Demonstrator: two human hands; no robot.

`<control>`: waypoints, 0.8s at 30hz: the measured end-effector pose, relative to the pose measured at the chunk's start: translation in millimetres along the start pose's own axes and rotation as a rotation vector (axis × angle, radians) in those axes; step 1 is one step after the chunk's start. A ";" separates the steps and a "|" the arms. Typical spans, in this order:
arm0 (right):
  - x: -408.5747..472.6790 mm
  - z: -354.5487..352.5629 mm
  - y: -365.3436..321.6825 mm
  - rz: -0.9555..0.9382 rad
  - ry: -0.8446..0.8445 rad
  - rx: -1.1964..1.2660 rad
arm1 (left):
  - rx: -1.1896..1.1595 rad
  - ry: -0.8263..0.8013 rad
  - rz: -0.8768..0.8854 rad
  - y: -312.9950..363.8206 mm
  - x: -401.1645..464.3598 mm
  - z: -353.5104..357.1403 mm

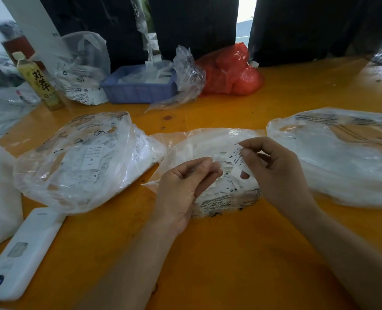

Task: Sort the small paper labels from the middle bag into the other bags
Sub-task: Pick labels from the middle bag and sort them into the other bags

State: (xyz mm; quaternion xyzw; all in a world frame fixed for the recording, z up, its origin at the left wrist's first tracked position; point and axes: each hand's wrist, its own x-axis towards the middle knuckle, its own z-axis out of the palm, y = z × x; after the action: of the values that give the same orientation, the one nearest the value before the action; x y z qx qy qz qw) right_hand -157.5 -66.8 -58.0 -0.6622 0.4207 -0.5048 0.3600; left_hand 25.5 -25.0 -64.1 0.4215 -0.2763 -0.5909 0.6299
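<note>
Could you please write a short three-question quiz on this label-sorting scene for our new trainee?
1. True or false: the right hand pinches a label printed XL.
2. Which letter shows on labels in the left bag? A) S B) M C) L
3. Fill in: the blue tray stands between a clear bag and a ___ bag.

Key: 1 true; 2 A; 3 red.
</note>
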 end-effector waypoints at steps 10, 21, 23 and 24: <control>-1.8 3.6 -2.1 -0.302 0.024 -0.406 | 0.074 -0.001 0.046 -1.0 -0.8 0.1; -1.1 3.7 1.8 -0.298 -0.088 -0.439 | 0.316 0.045 0.159 -2.9 -3.1 -0.5; -2.4 5.3 2.1 -0.273 -0.097 -0.439 | 0.399 0.044 0.185 -3.6 -3.7 -1.1; -3.5 6.1 2.1 -0.248 -0.094 -0.428 | 0.425 0.035 0.190 -3.8 -4.3 -1.2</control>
State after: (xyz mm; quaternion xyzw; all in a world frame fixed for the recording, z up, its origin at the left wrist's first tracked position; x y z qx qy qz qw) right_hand -152.4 -64.1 -62.6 -0.7927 0.4163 -0.4133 0.1662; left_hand 24.0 -20.3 -67.3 0.5268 -0.4219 -0.4503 0.5845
